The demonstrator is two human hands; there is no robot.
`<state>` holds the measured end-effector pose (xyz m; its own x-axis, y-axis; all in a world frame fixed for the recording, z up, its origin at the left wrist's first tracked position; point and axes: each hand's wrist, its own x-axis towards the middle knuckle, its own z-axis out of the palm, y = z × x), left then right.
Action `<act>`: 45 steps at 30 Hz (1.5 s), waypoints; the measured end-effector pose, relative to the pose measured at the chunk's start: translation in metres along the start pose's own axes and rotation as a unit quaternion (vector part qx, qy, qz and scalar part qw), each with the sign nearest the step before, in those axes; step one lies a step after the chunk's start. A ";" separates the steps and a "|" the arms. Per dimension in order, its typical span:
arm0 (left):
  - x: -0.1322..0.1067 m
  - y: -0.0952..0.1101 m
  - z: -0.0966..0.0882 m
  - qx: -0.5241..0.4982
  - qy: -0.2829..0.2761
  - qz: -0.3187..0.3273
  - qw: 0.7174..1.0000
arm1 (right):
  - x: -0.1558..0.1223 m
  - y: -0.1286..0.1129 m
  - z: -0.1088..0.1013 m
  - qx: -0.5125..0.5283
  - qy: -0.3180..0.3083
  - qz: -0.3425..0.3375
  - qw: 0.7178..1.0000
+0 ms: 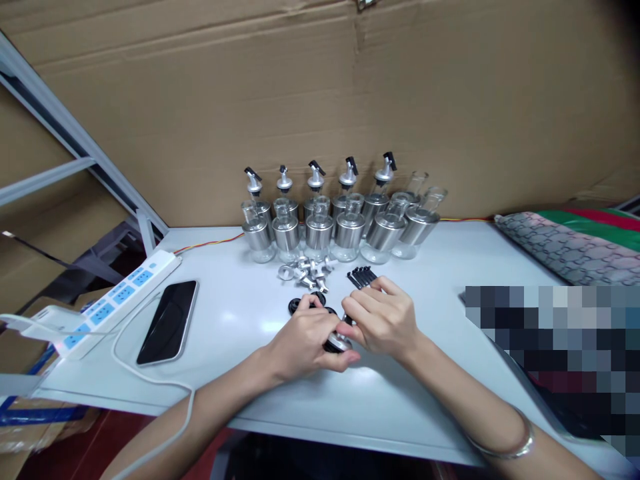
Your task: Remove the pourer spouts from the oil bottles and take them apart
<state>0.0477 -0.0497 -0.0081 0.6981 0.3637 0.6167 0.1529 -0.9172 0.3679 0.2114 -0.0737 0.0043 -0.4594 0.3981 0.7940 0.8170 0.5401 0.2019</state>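
My left hand (311,337) is closed around a silver-and-black pour spout (339,343) low over the front of the table. My right hand (384,319) is closed at the spout's upper end, its fingers pressed against a small dark part there. Most of the spout is hidden by my fingers. Just beyond my left hand lie black round stopper pieces (295,306). Silver spout heads (309,272) form a loose pile farther back. Several thin black levers (361,276) lie side by side beyond my right hand.
Glass bottles with steel sleeves (320,232) stand in two rows at the back, several topped with pour spouts (316,177). On the left are a phone (169,321), a power strip (113,303) and a white cable (150,379) crossing my left forearm. A patterned cushion (565,250) lies right.
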 end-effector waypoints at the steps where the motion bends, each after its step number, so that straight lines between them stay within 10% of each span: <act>1: 0.000 0.000 0.000 -0.001 0.001 0.001 1.000 | 0.000 0.000 0.000 0.002 0.000 0.001 1.000; 8: 0.001 0.000 0.000 0.015 0.005 0.021 1.000 | 0.001 -0.003 0.001 0.045 0.011 0.020 0.999; 15: 0.001 -0.004 -0.008 0.040 0.012 0.042 0.998 | 0.006 0.003 -0.010 0.234 0.066 0.374 0.895; 25: 0.002 -0.011 -0.014 0.097 0.037 0.062 0.993 | -0.008 0.057 -0.001 0.271 -0.124 0.522 0.799; 45: 0.002 -0.009 -0.015 0.099 0.041 0.070 0.992 | -0.038 0.081 0.015 0.142 -0.244 0.385 0.879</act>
<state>0.0370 -0.0383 0.0006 0.6637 0.2349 0.7102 0.1981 -0.9707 0.1359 0.2898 -0.0341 -0.0185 0.0395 0.9596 0.2785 0.8628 0.1078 -0.4940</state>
